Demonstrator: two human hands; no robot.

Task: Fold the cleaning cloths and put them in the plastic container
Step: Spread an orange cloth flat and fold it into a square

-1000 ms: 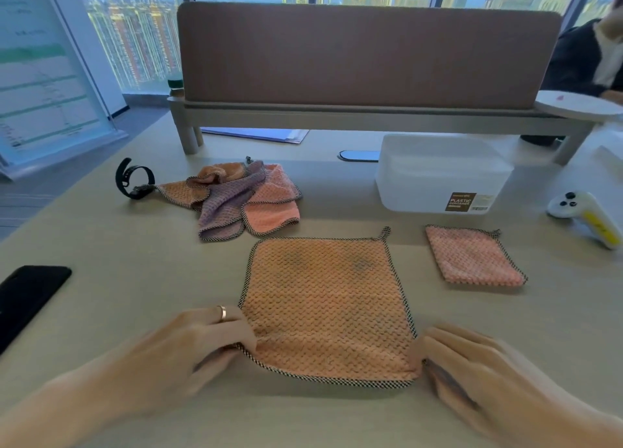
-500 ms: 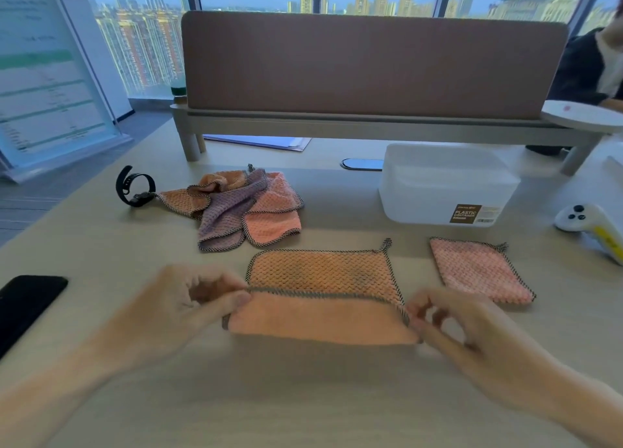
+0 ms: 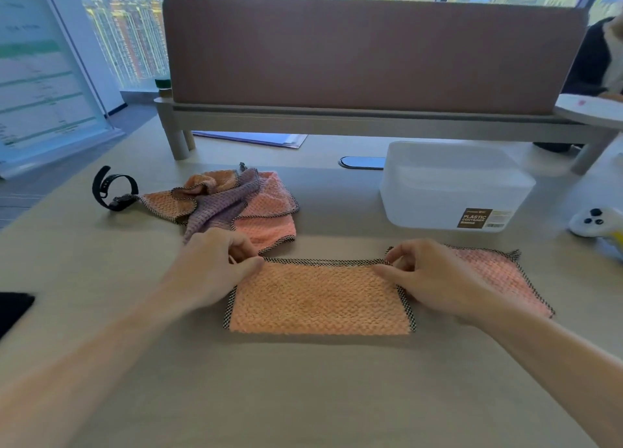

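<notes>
Squaring the half-fold on the orange cloth (image 3: 320, 299).
Mid-desk (image 3: 303, 397), my left hand (image 3: 215, 262) and right hand (image 3: 435, 279) pinch its far corners, I think; I should match the trims before pressing flat.

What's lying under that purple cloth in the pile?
A crumpled orange cloth and a loose pink cloth stick out from under the purple cloth. Anything else beneath it is covered.

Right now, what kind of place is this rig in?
Most likely a high-rise office: a desk with a divider screen, a cable port in the desktop, and city towers through the windows.
</notes>
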